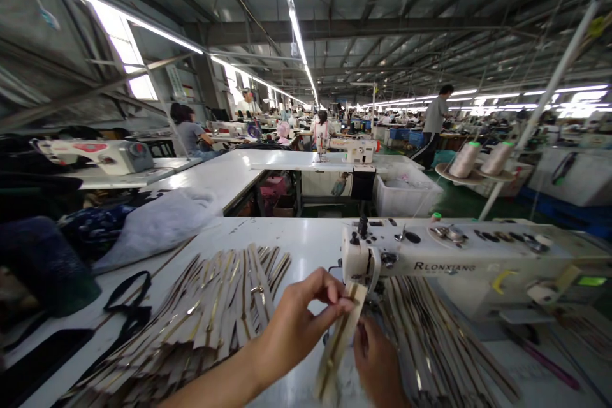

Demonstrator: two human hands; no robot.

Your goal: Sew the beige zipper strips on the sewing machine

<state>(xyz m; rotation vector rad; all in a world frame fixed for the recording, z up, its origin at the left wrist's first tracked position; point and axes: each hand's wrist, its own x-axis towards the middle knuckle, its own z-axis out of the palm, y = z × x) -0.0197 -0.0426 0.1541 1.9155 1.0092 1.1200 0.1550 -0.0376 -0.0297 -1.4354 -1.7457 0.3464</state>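
My left hand [301, 325] pinches the top of a beige zipper strip [339, 341] right under the head of a white sewing machine [459, 261]. My right hand [377, 363] is closed lower on the same strip, holding its middle. The strip hangs tilted between both hands. A fanned pile of similar zipper strips [210, 312] lies on the white table [296, 239] to the left. Another pile of strips [430, 344] lies to the right under the machine arm.
Black straps [129, 306] and a white fabric bundle [157, 226] lie at the left. Two thread cones [480, 158] stand behind the machine. A white bin [406, 194] and more sewing stations with other workers fill the hall beyond.
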